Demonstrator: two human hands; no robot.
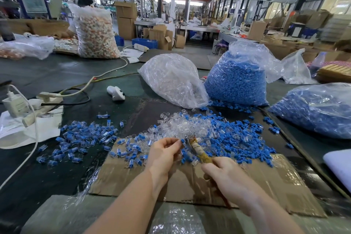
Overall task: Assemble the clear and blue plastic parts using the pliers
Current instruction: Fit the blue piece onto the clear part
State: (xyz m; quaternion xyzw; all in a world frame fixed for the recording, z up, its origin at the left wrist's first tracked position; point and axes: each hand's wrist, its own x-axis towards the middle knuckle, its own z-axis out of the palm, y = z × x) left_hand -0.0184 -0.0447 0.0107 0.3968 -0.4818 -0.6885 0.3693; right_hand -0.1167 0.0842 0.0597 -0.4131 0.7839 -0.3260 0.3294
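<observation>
two bare hands meet over a sheet of cardboard (266,186) on the dark worktable (57,74). the left hand (162,155) has its fingers curled in, thumb and fingertips pinching a small blue plastic part (182,140) at the nose of the pliers (197,150). the right hand (226,178) is wrapped round the pliers' handles, which are bound in yellowish tape; the metal tip points up and away toward the left hand's fingertips. whether the pliers' jaws are closed on the piece i cannot tell, the spot is small and blurred.

just beyond the hands lies a heap of loose clear parts (176,125), and touching it on the right a wider spread of loose blue parts (237,138), spilling across the cardboard. to the left, apart from those, lies a scatter of joined clear-and-blue pieces (81,138), partly on the cardboard and partly on the table.

farther back stand a big bag of clear parts (171,80) and, beside it on the right, an open bag of blue parts (235,80). a third bag of blue pieces (319,108) lies at the right edge. at the left edge a white pump bottle (14,104) stands by a power strip (49,97) with white cables, and a white handheld device (115,93) lies near the clear bag. across the floor a person sits behind a tall sack of mixed orange and white pieces (95,34).
</observation>
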